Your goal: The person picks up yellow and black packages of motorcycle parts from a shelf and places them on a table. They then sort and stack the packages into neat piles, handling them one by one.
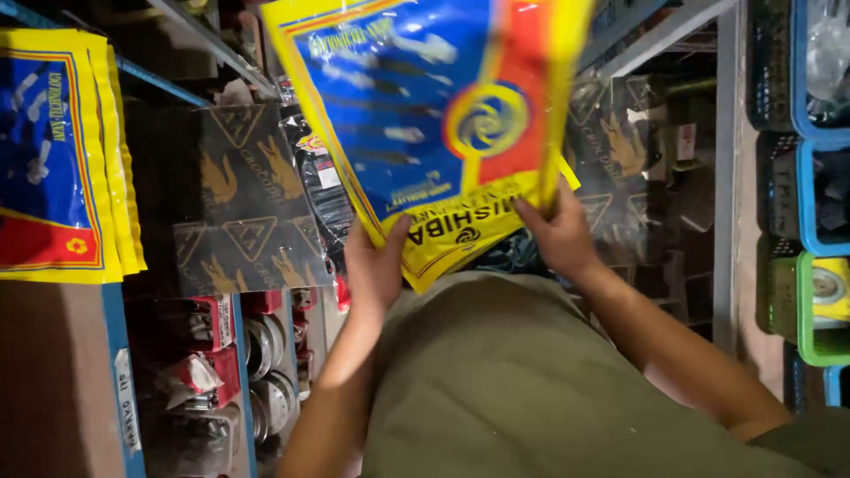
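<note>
left hand (372,265) and right hand (558,235) each grip the yellow-blue packet (425,115) before dark boxes (239,195)

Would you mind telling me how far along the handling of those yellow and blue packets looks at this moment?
Already placed: a stack of matching packets lies on the shelf at left. In hand: the left hand and right hand together grip the lower edge of a bundle of yellow and blue packets, raised in front of the shelves. Left: that bundle rests on no shelf yet.
</note>
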